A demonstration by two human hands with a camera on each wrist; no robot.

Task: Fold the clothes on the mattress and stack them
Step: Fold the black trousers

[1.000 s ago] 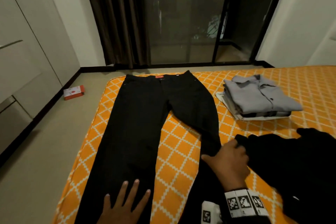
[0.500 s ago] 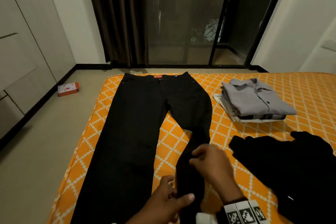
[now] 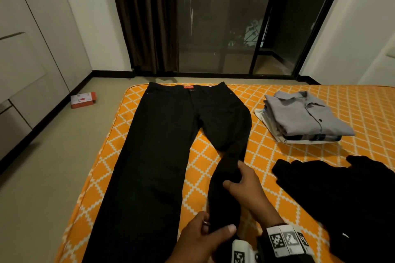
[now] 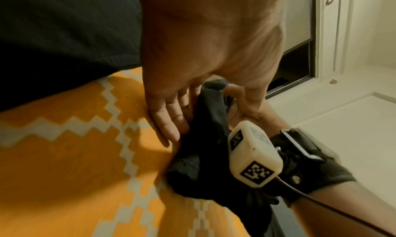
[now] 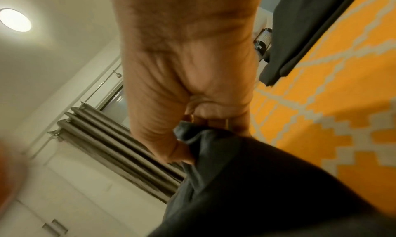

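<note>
Black trousers (image 3: 162,145) lie spread on the orange patterned mattress (image 3: 299,153), waistband at the far edge. The right trouser leg (image 3: 226,196) is bunched and raised off the sheet. My right hand (image 3: 241,179) grips it near the knee, fingers curled round the cloth (image 5: 205,139). My left hand (image 3: 211,230) pinches the same leg lower down between thumb and fingers (image 4: 169,120). A folded stack with a grey shirt (image 3: 305,117) on top sits at the back right. A loose black garment (image 3: 346,194) lies crumpled at the right.
The mattress's left edge drops to a beige floor (image 3: 53,156) where a small red and white box (image 3: 83,100) lies. Cupboards line the left wall. Dark curtains (image 3: 147,19) and glass sliding doors (image 3: 224,19) stand beyond the mattress's far edge.
My left hand left the left trouser leg, where it lay flat, and took hold of the right leg. My right hand closed on that leg and gathered it leftward off the mattress.
</note>
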